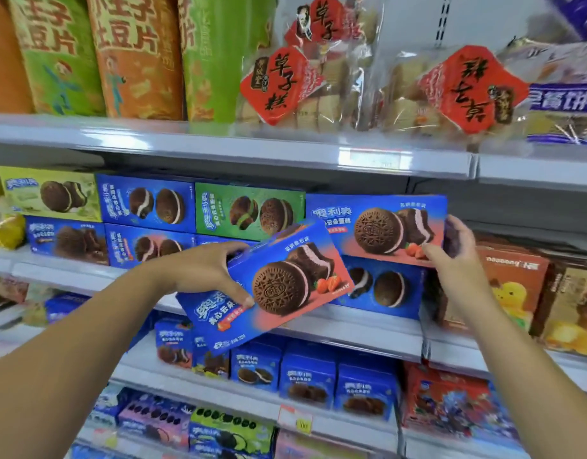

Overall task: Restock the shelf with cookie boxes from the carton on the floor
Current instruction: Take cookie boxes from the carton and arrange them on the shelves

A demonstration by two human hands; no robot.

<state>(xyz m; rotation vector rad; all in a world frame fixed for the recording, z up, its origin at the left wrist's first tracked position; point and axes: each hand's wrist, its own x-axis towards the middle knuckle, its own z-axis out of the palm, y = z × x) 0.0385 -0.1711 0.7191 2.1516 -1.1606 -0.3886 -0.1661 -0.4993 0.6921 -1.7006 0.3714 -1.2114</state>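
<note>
Shelf (318, 329) in a store aisle, middle tier stocked with cookie boxes in two rows. Left hand (202, 270) grips a tilted blue-and-pink cookie box (272, 286) by its upper-left end, thumb on the front face, fingers wrapped behind; the box slants up toward 2 o'clock, in front of the shelf edge, not set down. Right hand (458, 256) holds the right end of a second strawberry box (378, 226), which sits level on top of a blue box (381, 286) at the right end of the stack; thumb on the front lower corner, fingers curled round the side. The tilted box's upper corner overlaps the lower-left corner of the second box; cannot tell if they touch.

At 9 o'clock from the hands: a green box (249, 210), more blue boxes (146, 203) and a pale-green box (50, 193), stacked two high. At 3 o'clock: orange-brown boxes (514, 286). At 12 o'clock, upper tier: tall chip bags (133, 54) on the left, clear cake packs with red labels (279, 84) on the right. At 6 o'clock, lower tier: small blue cookie boxes (305, 376). Carton not in view. Both forearms bare.
</note>
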